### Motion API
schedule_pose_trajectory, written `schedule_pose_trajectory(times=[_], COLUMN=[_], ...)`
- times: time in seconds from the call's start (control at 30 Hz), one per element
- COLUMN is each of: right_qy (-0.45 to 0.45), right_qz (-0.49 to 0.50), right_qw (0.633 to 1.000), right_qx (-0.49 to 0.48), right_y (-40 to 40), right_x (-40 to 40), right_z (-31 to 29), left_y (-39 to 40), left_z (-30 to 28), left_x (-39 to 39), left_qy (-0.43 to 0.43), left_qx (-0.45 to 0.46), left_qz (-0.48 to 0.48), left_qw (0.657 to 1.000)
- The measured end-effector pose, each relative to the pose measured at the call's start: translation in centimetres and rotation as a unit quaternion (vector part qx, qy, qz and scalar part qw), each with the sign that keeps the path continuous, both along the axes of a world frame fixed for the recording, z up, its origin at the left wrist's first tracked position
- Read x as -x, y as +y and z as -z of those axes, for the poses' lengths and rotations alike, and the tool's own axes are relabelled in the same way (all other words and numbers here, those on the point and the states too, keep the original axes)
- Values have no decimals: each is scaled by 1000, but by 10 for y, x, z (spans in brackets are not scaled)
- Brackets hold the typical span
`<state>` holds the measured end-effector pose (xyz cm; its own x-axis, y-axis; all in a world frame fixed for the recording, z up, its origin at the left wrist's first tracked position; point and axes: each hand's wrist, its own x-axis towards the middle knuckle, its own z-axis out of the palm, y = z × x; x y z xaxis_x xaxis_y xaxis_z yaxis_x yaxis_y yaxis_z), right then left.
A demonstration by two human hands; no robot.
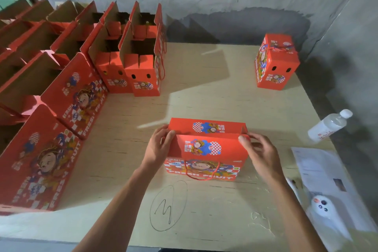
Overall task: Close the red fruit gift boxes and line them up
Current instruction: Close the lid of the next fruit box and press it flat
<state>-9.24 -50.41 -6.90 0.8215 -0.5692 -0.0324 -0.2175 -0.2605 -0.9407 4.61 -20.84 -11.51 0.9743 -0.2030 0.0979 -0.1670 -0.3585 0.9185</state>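
Both hands grip the top flaps of 1 red printed cardboard fruit gift box [206,149] at the centre of the pale wooden tabletop [204,98].

The left hand [158,146] holds the left end of the near flap, fingers curled over its edge; the right hand [258,149] pinches the right end, thumb on top. The red cord handle [202,172] hangs down the box's near face. 1 closed red gift box [275,63] stands at the far right corner, well apart. Open red gift boxes with brown cardboard interiors [131,57] stand in rows along the left side. A clear plastic water bottle with white cap [329,125] lies at the right edge, near white printed sheets of paper [319,168].
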Motion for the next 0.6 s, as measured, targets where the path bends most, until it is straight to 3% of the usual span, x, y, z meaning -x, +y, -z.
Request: schedule_pose_trajectory(times=[0.3,0.43,0.5,0.6], right_qy=[11,12,15,13], right_qz=[-107,-124,-133,-116], right_qw=[977,910,912,971], right_qx=[183,395,388,210], right_y=[-14,-21,-22,-23], right_x=[4,6,10,13], right_z=[11,17,21,23], left_y=[-6,-13,-15,-15], left_z=[2,1,1,2], left_x=[6,11,12,12], left_qy=[-59,-79,-90,-87], left_qx=[22,3,-2,1], left_qz=[11,8,14,17], left_qw=[998,997,996,996])
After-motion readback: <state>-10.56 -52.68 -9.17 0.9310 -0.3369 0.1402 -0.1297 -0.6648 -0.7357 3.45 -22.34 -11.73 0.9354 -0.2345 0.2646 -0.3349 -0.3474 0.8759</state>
